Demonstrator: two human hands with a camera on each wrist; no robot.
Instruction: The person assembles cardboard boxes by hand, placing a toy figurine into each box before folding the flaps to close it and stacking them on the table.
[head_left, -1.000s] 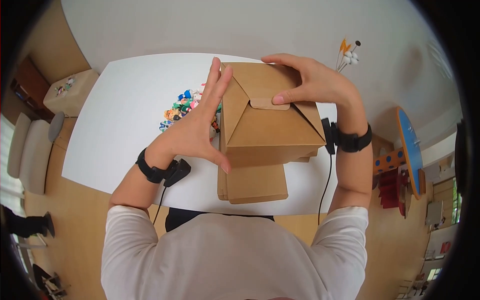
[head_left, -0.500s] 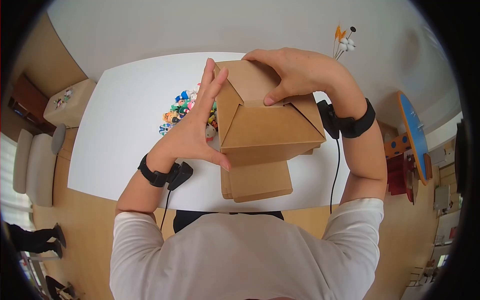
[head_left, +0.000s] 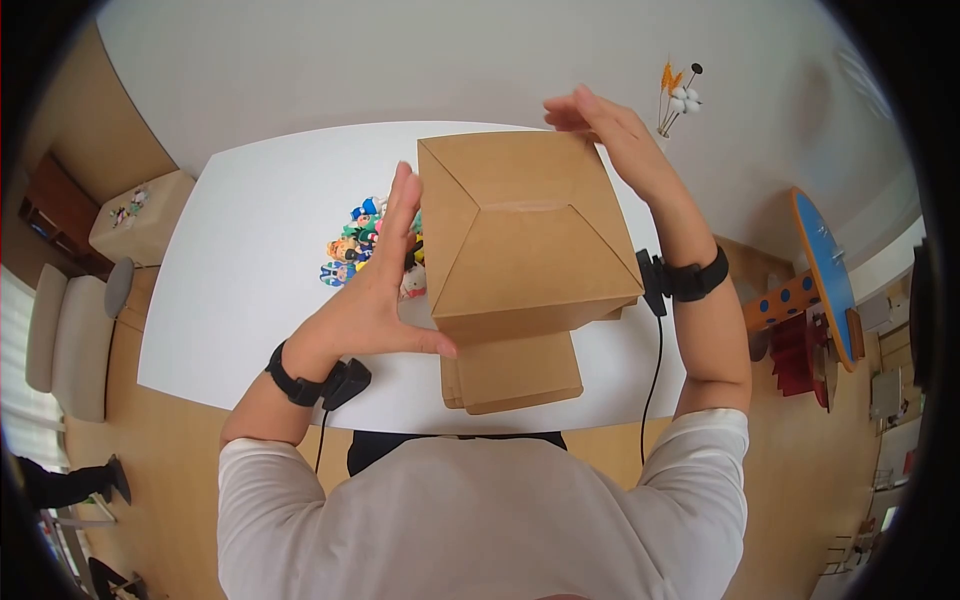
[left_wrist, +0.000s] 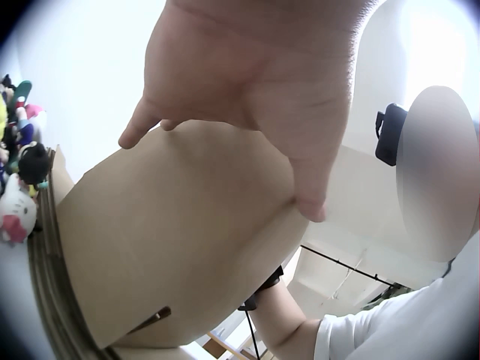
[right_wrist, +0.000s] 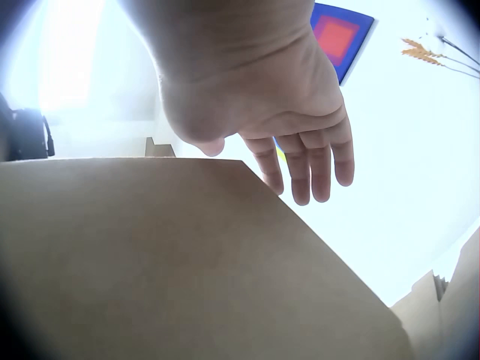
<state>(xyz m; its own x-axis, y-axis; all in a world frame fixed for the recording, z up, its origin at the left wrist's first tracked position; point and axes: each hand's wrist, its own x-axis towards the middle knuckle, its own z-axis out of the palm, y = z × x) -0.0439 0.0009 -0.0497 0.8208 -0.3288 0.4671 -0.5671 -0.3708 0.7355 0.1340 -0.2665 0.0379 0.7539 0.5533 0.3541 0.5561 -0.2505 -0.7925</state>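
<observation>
A brown cardboard box (head_left: 530,235) stands with its folded panels facing up, the flaps closed flat at the middle. Along its left side lies my left hand (head_left: 375,290), fingers straight and thumb at the near corner; in the left wrist view this hand (left_wrist: 247,82) spans the box wall (left_wrist: 180,217). My right hand (head_left: 620,140) is at the far right corner, fingers extended; in the right wrist view its fingers (right_wrist: 319,176) hang loosely beside the box (right_wrist: 165,255), and whether they touch it is unclear.
Flat folded cardboard (head_left: 520,370) lies under and in front of the box on the white table (head_left: 240,240). Small colourful figures (head_left: 350,245) are heaped left of the box. Dried flowers (head_left: 682,100) stand beyond the right hand.
The right hand has left the box's top and moved to its far right edge. The tab at the middle is now tucked in. The left hand stays at the left side.
</observation>
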